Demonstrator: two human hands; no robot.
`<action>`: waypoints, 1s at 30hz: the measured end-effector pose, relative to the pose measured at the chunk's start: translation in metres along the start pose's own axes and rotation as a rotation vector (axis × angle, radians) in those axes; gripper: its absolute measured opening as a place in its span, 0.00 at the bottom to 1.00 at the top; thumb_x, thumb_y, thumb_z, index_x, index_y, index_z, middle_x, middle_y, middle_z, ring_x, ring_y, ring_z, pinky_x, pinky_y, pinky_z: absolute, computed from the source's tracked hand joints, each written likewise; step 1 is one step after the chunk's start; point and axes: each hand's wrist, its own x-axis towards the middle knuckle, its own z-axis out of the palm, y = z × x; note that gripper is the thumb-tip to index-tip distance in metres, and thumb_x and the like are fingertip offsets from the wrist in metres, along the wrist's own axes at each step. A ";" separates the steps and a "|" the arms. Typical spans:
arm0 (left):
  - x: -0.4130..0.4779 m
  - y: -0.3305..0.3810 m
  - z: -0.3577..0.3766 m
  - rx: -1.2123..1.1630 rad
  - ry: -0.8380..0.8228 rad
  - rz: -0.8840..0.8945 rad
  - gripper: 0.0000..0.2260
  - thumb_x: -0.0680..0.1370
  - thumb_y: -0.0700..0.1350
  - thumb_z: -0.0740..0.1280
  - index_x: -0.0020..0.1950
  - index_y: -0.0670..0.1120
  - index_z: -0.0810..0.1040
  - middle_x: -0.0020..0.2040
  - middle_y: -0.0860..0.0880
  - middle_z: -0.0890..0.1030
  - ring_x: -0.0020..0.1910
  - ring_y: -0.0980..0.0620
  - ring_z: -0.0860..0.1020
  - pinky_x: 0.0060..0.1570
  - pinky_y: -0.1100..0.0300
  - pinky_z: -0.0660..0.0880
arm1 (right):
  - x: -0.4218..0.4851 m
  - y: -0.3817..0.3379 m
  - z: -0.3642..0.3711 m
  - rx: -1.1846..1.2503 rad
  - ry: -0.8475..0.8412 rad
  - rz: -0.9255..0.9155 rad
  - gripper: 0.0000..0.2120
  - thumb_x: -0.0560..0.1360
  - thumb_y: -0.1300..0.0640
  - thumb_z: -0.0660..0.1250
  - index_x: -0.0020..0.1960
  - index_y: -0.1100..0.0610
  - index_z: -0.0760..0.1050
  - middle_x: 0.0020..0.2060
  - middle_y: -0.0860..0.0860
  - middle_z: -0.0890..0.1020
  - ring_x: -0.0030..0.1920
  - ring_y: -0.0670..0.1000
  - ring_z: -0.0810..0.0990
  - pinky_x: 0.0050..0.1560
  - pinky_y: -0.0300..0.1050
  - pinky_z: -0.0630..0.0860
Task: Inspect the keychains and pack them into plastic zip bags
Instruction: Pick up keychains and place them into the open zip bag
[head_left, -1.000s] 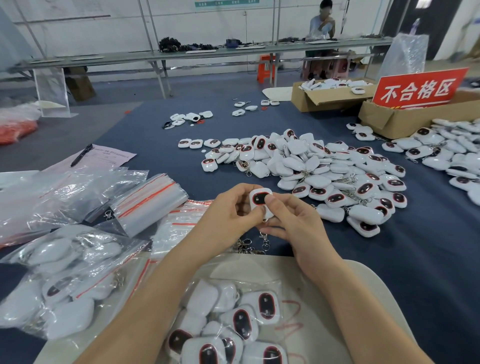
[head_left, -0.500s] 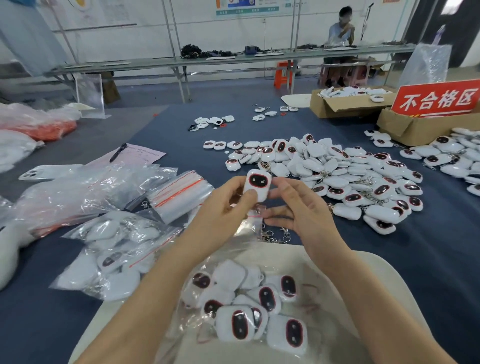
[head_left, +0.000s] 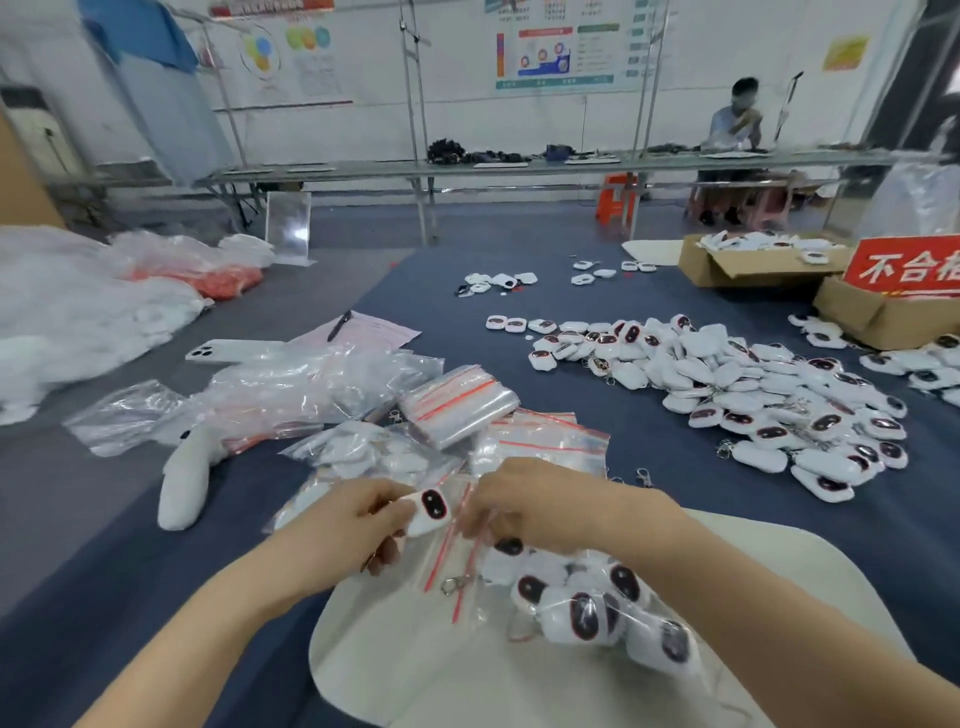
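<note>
Left hand (head_left: 348, 525) grips a white keychain (head_left: 427, 512) with a dark oval face; right hand (head_left: 545, 506) pinches the zip bag (head_left: 470, 566) mouth, above a blue table (head_left: 571, 301), white-walled workshop

Head camera, one wide-angle view.
Worn at head height, facing forward and down over the table (head_left: 649, 447); left hand (head_left: 353, 525) and right hand (head_left: 550, 509) close at bottom centre, bench (head_left: 519, 167) and wall (head_left: 457, 104) far at top.
</note>
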 end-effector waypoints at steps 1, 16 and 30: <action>-0.003 0.000 0.001 0.022 -0.014 0.005 0.08 0.83 0.43 0.63 0.52 0.46 0.82 0.36 0.54 0.78 0.31 0.56 0.77 0.32 0.64 0.73 | -0.001 0.000 -0.001 0.013 0.015 0.003 0.11 0.78 0.57 0.67 0.57 0.46 0.81 0.54 0.43 0.82 0.59 0.46 0.72 0.63 0.47 0.70; 0.006 0.032 0.022 -0.007 -0.313 0.100 0.06 0.81 0.41 0.65 0.52 0.47 0.82 0.36 0.49 0.79 0.36 0.52 0.76 0.40 0.59 0.74 | -0.024 -0.004 -0.022 0.348 0.186 0.018 0.09 0.78 0.62 0.67 0.48 0.49 0.80 0.50 0.44 0.84 0.53 0.38 0.77 0.55 0.27 0.70; 0.015 0.056 0.045 -0.864 -0.475 -0.198 0.19 0.75 0.26 0.51 0.59 0.33 0.77 0.51 0.38 0.84 0.53 0.41 0.84 0.68 0.45 0.73 | -0.025 0.019 -0.013 0.608 0.286 0.035 0.09 0.78 0.60 0.71 0.45 0.46 0.80 0.45 0.39 0.83 0.46 0.38 0.81 0.54 0.35 0.75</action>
